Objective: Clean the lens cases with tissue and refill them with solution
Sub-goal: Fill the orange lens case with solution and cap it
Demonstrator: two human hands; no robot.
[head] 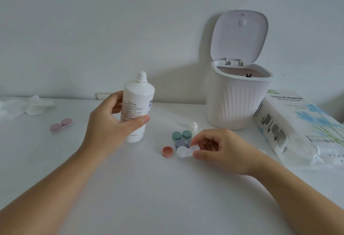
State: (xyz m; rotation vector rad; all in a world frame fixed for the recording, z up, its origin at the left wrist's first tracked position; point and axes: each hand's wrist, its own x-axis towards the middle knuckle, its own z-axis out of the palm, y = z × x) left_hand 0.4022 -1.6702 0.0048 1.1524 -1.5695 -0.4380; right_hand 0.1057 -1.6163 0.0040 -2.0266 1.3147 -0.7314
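Refill stage, by the look of it. Left hand [113,121] grips the uncapped solution bottle [138,104] upright; right hand [221,148] pinches the clear open lens case [183,151] on the white tabletop [149,188], its coral cap [167,151] beside it. Green case [181,135] and pink case [61,125] are closed, possibly done. Used tissue [35,105] lies far left; open bin [238,93] and tissue pack [301,126] stand against a white wall.

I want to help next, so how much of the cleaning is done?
Some wiping looks done: a used tissue lies crumpled by a closed pink case. Right now the left hand holds the uncapped bottle upright, and the right hand pinches a clear open case. No pouring yet. The green case and grey case wait, state unclear.
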